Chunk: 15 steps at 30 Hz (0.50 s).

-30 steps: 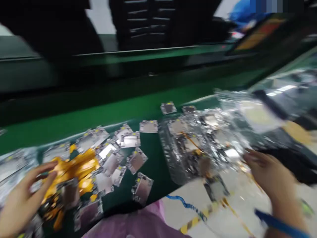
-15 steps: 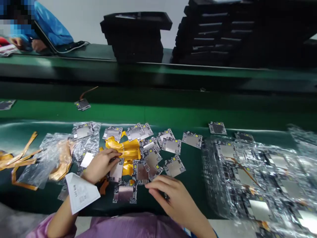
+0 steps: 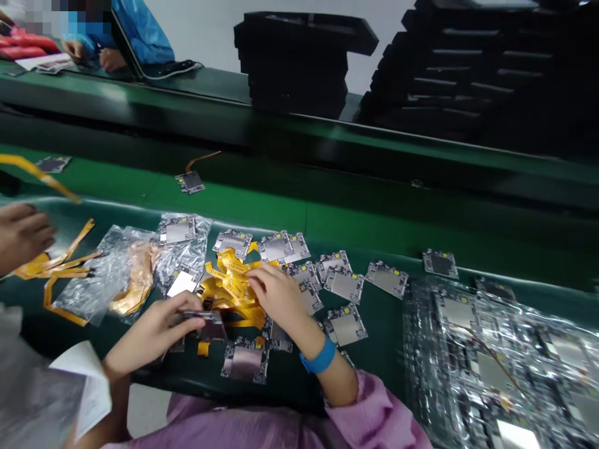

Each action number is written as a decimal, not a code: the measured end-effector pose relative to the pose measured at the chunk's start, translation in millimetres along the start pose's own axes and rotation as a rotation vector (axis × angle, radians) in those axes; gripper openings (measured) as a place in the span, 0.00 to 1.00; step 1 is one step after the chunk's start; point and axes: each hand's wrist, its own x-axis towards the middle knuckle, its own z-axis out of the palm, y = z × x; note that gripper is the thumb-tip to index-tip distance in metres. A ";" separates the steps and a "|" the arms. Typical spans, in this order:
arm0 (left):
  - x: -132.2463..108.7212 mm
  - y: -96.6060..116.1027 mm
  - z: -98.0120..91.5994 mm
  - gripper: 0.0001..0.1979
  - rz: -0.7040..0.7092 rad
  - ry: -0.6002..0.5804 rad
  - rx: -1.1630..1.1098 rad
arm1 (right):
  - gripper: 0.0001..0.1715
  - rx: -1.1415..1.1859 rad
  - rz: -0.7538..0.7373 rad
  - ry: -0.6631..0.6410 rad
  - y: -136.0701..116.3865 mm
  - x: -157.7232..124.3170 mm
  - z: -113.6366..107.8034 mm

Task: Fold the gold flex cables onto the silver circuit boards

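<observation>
My left hand (image 3: 156,327) pinches a circuit board (image 3: 213,328) by its edge, tilted up off the mat. My right hand (image 3: 281,299) is at a pile of orange flex cables (image 3: 229,290), thumb and fingertips closed on one of them; the exact grip is partly hidden. Around the pile lie several circuit boards with silver shields, including a board (image 3: 246,362) in front and a board (image 3: 346,324) to the right. A white paper label (image 3: 87,380) hangs at my left wrist, and a blue band (image 3: 321,355) circles my right wrist.
At the left, a co-worker's hand (image 3: 23,237) is near a raised flex cable (image 3: 42,178). Plastic bags (image 3: 103,274) lie beside more cables. Clear plastic trays (image 3: 421,349) with boards stand at right. Black trays (image 3: 299,68) are stacked behind the green ledge. Another person sits far left.
My left hand has left the flex cables and now holds a circuit board. My right hand has moved left onto the cables. A co-worker's hand has appeared at left; the view has shifted.
</observation>
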 end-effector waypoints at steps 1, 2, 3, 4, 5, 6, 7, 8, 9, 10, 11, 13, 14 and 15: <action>-7.9 -2.8 -2.7 0.10 -0.012 0.082 -0.065 | 0.10 -0.038 -0.012 -0.003 -3.8 10.5 4.5; -14.6 -6.5 -3.8 0.11 -0.018 0.180 -0.126 | 0.11 -0.085 -0.015 -0.005 -8.3 21.2 10.2; -19.8 -10.8 -3.3 0.12 -0.025 0.271 -0.183 | 0.14 -0.130 -0.010 -0.004 -13.1 31.5 16.4; -23.5 -15.3 -1.6 0.12 -0.038 0.345 -0.235 | 0.16 -0.166 0.001 0.000 -17.9 40.7 22.9; -25.8 -19.4 0.9 0.12 -0.058 0.398 -0.284 | 0.18 -0.189 0.013 0.006 -22.3 48.4 28.9; -26.9 -22.6 3.7 0.13 -0.084 0.431 -0.335 | 0.18 -0.198 0.024 0.011 -26.0 54.1 34.3; -27.1 -24.7 6.5 0.13 -0.115 0.447 -0.397 | 0.16 -0.194 0.030 0.013 -28.9 57.9 38.6; -26.7 -25.3 8.9 0.14 -0.149 0.448 -0.465 | 0.13 -0.183 0.031 0.012 -30.8 59.8 41.6; -25.7 -24.3 10.8 0.16 -0.184 0.438 -0.532 | 0.11 -0.167 0.035 0.013 -31.8 60.0 43.4; -24.5 -21.7 12.1 0.18 -0.216 0.423 -0.592 | 0.11 -0.146 0.041 0.016 -32.0 59.1 43.8; -22.9 -17.9 12.9 0.21 -0.240 0.407 -0.635 | 0.11 -0.119 0.049 0.022 -31.6 57.4 43.0; -18.9 -8.4 13.6 0.26 -0.259 0.383 -0.662 | 0.11 -0.049 0.080 0.045 -29.7 53.6 38.3; -16.6 -3.6 13.8 0.27 -0.251 0.383 -0.654 | 0.11 -0.006 0.105 0.062 -28.5 51.9 34.8; -14.2 0.7 14.2 0.26 -0.235 0.391 -0.640 | 0.11 0.041 0.131 0.083 -27.2 50.5 31.0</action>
